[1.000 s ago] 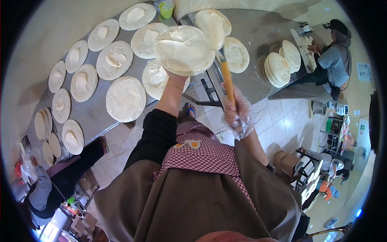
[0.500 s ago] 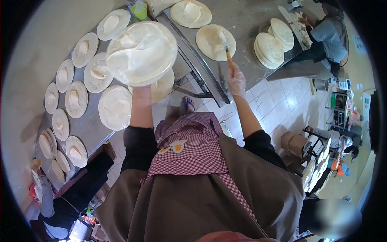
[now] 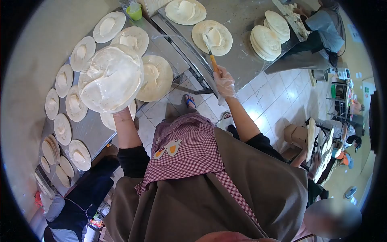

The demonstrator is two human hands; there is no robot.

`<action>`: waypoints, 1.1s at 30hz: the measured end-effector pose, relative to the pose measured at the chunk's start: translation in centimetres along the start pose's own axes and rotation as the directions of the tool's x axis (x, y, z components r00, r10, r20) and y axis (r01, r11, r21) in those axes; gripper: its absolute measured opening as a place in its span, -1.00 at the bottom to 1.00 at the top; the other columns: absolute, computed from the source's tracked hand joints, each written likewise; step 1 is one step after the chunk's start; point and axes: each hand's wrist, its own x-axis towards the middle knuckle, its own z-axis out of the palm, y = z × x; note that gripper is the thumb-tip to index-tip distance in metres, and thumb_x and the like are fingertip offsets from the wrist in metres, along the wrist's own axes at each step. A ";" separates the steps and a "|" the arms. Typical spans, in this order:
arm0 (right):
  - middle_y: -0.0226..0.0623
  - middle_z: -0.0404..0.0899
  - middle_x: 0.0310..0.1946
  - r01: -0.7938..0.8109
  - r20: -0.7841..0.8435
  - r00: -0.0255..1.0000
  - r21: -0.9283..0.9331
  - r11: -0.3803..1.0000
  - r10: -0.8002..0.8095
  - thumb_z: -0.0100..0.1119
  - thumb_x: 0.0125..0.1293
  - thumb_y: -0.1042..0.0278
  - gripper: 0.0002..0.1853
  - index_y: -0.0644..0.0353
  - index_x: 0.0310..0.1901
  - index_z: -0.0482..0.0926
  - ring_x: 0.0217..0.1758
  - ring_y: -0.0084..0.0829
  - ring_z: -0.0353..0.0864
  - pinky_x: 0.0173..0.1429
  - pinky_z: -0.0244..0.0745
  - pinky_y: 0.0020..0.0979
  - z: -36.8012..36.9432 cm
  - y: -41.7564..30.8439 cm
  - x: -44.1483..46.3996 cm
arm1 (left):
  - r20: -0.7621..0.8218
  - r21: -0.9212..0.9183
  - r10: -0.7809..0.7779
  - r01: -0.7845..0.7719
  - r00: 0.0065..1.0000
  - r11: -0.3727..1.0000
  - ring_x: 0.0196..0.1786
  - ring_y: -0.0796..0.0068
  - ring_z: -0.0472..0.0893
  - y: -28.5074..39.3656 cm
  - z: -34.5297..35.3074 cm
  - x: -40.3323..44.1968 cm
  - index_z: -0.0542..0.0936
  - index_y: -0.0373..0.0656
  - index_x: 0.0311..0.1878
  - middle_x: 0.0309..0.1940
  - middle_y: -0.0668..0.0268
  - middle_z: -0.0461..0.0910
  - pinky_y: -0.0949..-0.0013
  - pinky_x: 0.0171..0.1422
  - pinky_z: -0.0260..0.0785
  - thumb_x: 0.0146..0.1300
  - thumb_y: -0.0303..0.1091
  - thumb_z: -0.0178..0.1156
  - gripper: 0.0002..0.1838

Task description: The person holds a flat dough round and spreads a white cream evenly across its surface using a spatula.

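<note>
My left hand [image 3: 123, 114] holds up a round flatbread [image 3: 111, 78] coated in glossy white cream. Its fingers are hidden under the disc. In a clear plastic glove, my right hand [image 3: 225, 84] grips the wooden handle of a narrow spatula [image 3: 213, 62]. The tip of this tool touches a mound of white cream on another flatbread [image 3: 222, 47], which lies on the right-hand metal table. Beside the raised disc, a cream-topped flatbread [image 3: 155, 86] sits at the edge of the left table.
Several cream-topped flatbreads [image 3: 63, 129] cover the left metal table [image 3: 98, 139]. Stacked flatbreads [image 3: 266, 43] stand on the right table [image 3: 242, 24], where a person [image 3: 324, 32] works at the far end. A green cup [image 3: 134, 12] is at the back. Other people are at both sides.
The coated flatbread in my left hand has moved left and lower. My right hand has shifted left with the spatula, and a mound of cream now sits on the flatbread under its tip.
</note>
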 end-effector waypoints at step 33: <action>-0.14 0.64 -0.25 0.764 0.319 0.436 0.363 0.533 -0.841 0.24 0.18 0.49 -0.62 0.11 0.06 0.50 -0.34 -0.10 0.65 -0.34 0.56 -0.23 1.5 -24.6 -12.2 | 0.376 -0.390 -0.216 0.365 0.901 0.846 0.31 0.12 0.41 9.5 -0.1 -12.1 0.24 0.03 0.40 0.33 0.15 0.36 -0.10 0.38 0.23 0.36 0.26 -0.23 -0.31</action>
